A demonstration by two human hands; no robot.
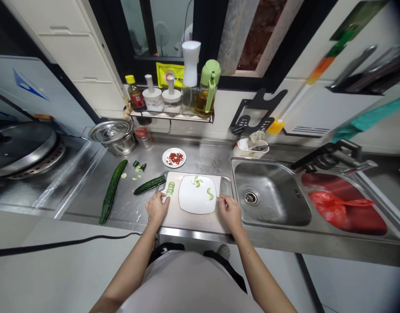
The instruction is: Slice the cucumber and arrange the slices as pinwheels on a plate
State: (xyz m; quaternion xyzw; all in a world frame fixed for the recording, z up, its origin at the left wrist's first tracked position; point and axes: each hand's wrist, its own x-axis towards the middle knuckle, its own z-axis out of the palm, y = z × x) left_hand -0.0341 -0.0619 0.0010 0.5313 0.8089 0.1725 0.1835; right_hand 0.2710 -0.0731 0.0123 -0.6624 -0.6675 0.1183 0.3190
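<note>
My left hand (pixel 157 209) is at the left of the cutting board (pixel 173 215), its fingers curled and its thumb and fingertips at the near end of a short row of cucumber slices (pixel 170 188). On the board lies a white squarish plate (pixel 195 202), with a few cucumber slices (pixel 197 181) at its top and a couple more (pixel 209 194) at its right. Beyond the plate's right edge rests my right hand (pixel 231 213), fingers bent together; whatever is between them is hidden. A cut cucumber (pixel 150 185) lies left of the board.
A whole cucumber (pixel 113 191) and cucumber scraps (pixel 139 167) lie further left. Behind the board is a small dish (pixel 174 158) of chopped red bits. A lidded pot (pixel 113 137) stands back left. The sink (pixel 271 195) adjoins the board's right, with a red bag (pixel 328 208) beyond.
</note>
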